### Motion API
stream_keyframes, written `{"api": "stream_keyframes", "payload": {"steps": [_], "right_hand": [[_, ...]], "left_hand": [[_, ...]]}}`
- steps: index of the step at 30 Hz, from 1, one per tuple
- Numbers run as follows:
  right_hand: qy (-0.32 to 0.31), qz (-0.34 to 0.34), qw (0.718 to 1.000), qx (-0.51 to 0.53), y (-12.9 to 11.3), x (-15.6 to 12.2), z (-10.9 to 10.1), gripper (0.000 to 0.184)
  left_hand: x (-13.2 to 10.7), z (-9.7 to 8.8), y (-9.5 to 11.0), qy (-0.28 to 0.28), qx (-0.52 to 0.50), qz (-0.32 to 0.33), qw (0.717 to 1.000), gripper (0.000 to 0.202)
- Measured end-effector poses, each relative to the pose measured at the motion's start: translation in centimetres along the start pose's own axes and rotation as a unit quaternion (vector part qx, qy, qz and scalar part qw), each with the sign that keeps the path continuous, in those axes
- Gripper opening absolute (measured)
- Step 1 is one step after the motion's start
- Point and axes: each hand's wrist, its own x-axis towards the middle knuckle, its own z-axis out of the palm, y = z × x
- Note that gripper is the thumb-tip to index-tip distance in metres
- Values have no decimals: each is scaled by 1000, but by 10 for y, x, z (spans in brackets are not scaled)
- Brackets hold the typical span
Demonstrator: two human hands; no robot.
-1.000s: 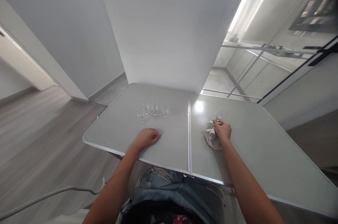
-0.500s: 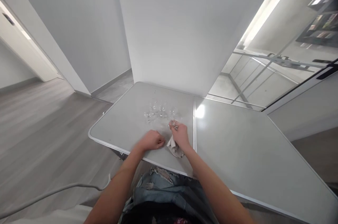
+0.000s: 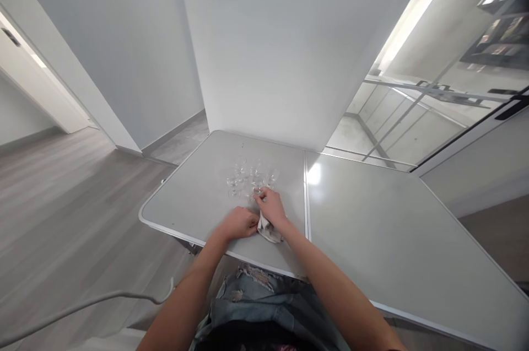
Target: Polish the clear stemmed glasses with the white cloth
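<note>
Several small clear stemmed glasses (image 3: 242, 174) stand close together on the grey folding table (image 3: 194, 191). At the near side of this group, the fingers of my right hand (image 3: 270, 206) are closed on a clear glass (image 3: 258, 192), mostly hidden by them. A crumpled pale cloth (image 3: 269, 231) lies under my right hand and wrist. Beside it my left hand (image 3: 241, 222) rests closed on the table, its fingertips at the cloth's left edge. What those fingers hold, if anything, is hidden.
A metal-trimmed seam (image 3: 306, 191) divides the table's two panels. The far edge meets a white wall (image 3: 268, 64). To the right is a glass-paned door (image 3: 413, 119). A grey hose or cable (image 3: 103, 297) runs at lower left.
My right hand has moved left with the glass, nearer the other glasses. The cloth has shifted slightly left, and my left hand now meets its edge.
</note>
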Motion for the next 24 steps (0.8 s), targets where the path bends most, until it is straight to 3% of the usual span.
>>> {"api": "stream_keyframes", "payload": {"steps": [3, 8, 12, 14, 16, 20, 24], "right_hand": [[-13, -10, 1000, 21, 16, -10, -32, 16], [-105, -12, 992, 73, 74, -14, -126, 24], [17, 30, 996, 86, 130, -14, -187, 35], [95, 48, 986, 128, 150, -14, -200, 39], [130, 59, 973, 183, 163, -14, -204, 42], [109, 65, 963, 237, 169, -14, -203, 46], [69, 63, 960, 265, 168, -13, -207, 44]], "left_hand": [[0, 3, -3, 13, -8, 10, 1000, 25], [1, 5, -6, 32, -10, 5, 999, 34], [12, 13, 7, 24, 0, 21, 999, 36], [26, 18, 23, 7, 7, 59, 998, 37], [46, 23, 40, -8, 14, 99, 995, 38], [103, 27, 68, -29, 15, 150, 988, 43], [149, 30, 76, 0, -14, 165, 986, 42]]}}
